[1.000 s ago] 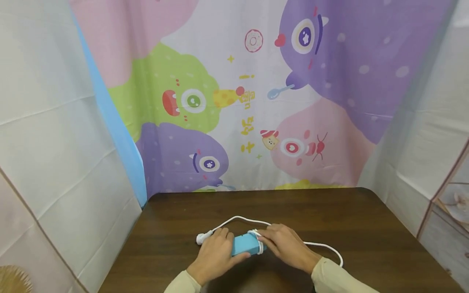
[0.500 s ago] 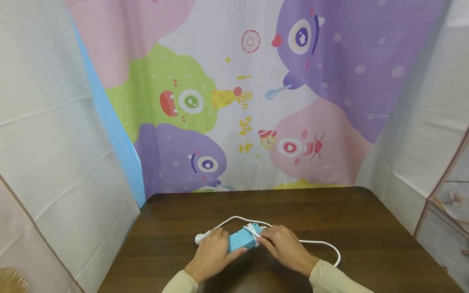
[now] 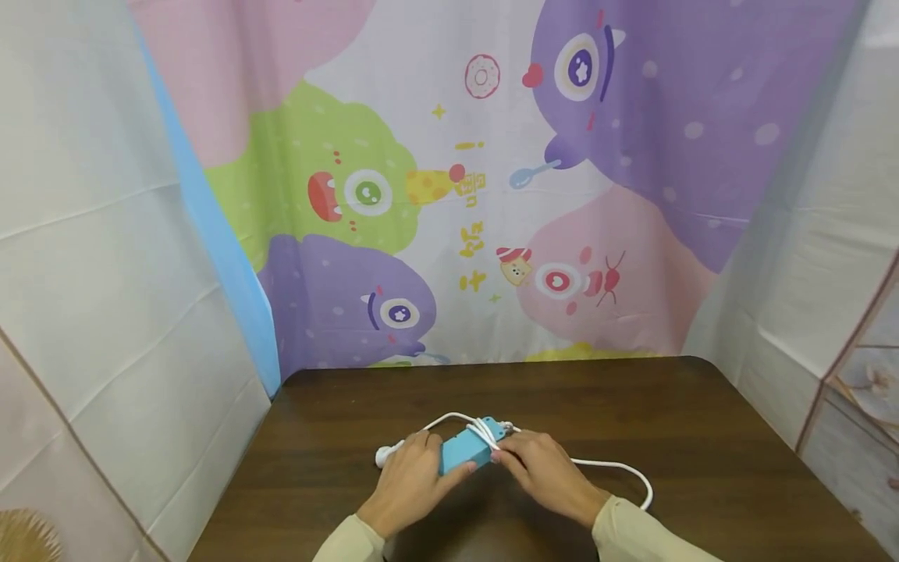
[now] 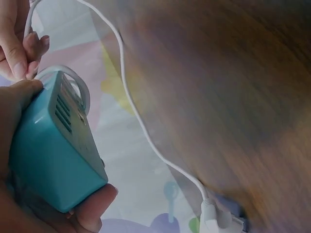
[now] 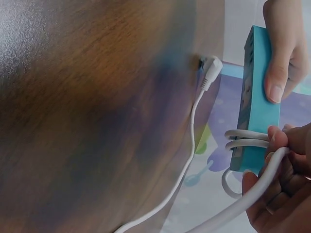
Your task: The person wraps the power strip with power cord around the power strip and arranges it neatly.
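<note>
There is one power strip (image 3: pixel 462 454), one cord (image 5: pixel 240 205), one plug (image 3: pixel 381 457), one left grip (image 3: pixel 410 484), one right grip (image 3: pixel 551 474), two sleeves (image 3: pixel 642 535), one tabletop (image 3: pixel 562 398) and one cartoon curtain (image 3: pixel 477 218).

The left hand (image 3: pixel 410 481) and right hand (image 3: pixel 552 474) angle inward — fingers (image 5: pixel 278 138) curled.
</note>
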### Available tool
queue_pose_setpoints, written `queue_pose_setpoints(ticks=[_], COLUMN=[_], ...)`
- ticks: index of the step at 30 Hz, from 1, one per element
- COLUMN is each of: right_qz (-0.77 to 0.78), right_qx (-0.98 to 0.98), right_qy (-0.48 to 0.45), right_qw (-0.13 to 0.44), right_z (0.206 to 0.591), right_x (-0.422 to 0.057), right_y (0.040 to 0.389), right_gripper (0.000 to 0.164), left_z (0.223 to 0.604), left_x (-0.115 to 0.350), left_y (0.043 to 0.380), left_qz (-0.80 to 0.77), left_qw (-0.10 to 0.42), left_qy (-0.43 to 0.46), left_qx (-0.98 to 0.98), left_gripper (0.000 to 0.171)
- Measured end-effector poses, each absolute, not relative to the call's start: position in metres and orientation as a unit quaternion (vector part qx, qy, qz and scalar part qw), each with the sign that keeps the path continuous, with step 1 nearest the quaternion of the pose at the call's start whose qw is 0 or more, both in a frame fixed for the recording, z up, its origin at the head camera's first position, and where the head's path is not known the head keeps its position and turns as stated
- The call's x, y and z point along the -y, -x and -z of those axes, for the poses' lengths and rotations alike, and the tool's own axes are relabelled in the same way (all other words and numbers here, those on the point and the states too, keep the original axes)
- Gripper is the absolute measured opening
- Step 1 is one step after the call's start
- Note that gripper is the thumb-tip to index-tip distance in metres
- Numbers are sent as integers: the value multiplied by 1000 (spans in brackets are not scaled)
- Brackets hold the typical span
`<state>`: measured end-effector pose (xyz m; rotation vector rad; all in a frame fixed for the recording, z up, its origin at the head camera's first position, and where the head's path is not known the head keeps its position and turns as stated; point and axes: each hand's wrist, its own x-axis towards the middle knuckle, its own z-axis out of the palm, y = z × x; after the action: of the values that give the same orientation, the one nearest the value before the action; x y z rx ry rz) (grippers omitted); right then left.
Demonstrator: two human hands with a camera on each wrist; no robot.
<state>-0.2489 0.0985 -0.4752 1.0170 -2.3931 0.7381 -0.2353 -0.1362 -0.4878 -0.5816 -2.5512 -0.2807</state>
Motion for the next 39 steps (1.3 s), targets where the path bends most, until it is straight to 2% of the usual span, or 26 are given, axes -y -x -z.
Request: queue_pose_setpoints(ticks=[7, 14, 20, 27, 34, 39], right_qz=[-286, -291, -290, -312, -302, -284], right_qx=[864, 860, 868, 851, 861, 858], right_qy=[-382, -380, -370, -380, -367, -379], right_qw=[159, 175, 163, 186, 180, 198], right_z=[479, 478, 481, 487, 486, 488], right_x=[-102, -100, -103, -107, -107, -111], right_y=[245, 243, 242, 242, 242, 244], right_gripper=[16, 7, 11, 12, 16, 10], left_z=[487, 481, 473, 465, 460, 459], left_x=[141, 142, 144, 142, 138, 136], left_y=[237, 234, 229, 223, 220, 218], left_qz=[160, 222, 286, 352, 400, 423], left_qw=[220, 186, 160, 113, 71, 43], left_qy=[177, 163, 133, 136, 168, 185], left_qx=[946, 943, 935, 919, 898, 886], left_gripper=[60, 56, 63, 59, 51, 48])
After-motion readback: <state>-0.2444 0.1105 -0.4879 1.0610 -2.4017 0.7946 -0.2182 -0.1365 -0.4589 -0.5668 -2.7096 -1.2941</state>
